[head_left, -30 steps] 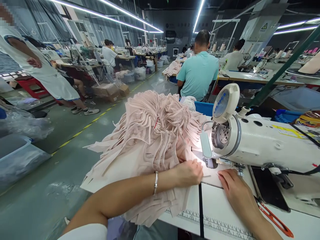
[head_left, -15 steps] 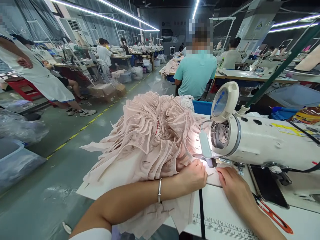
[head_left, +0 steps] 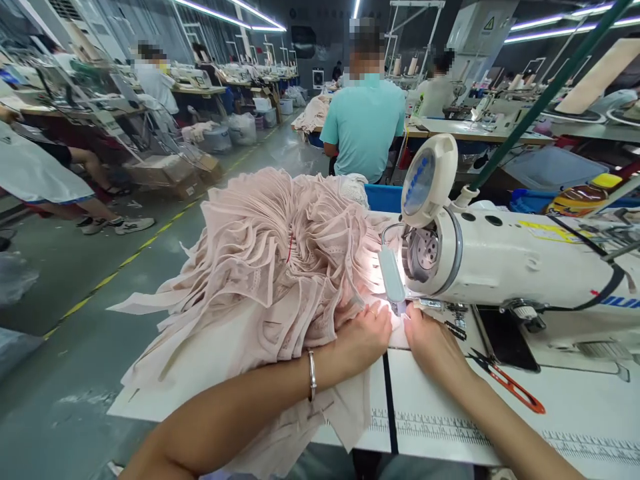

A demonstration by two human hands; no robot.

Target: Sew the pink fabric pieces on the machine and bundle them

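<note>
A big heap of pale pink fabric pieces lies on the white sewing table, left of a white sewing machine. My left hand rests on the fabric with its fingers curled, pinching the pink piece right under the machine's lit needle area. My right hand lies close beside it on the same piece, fingers pressed down at the needle. A silver bracelet circles my left wrist.
Red-handled thread snips lie on the table right of my right hand. A printed ruler runs along the table's front edge. A person in a teal shirt sits ahead at another table; other workers stand at the left across the aisle.
Both hands have moved forward and closer together, up to the needle. The view has shifted right and down, so the fabric heap and machine sit further left.
</note>
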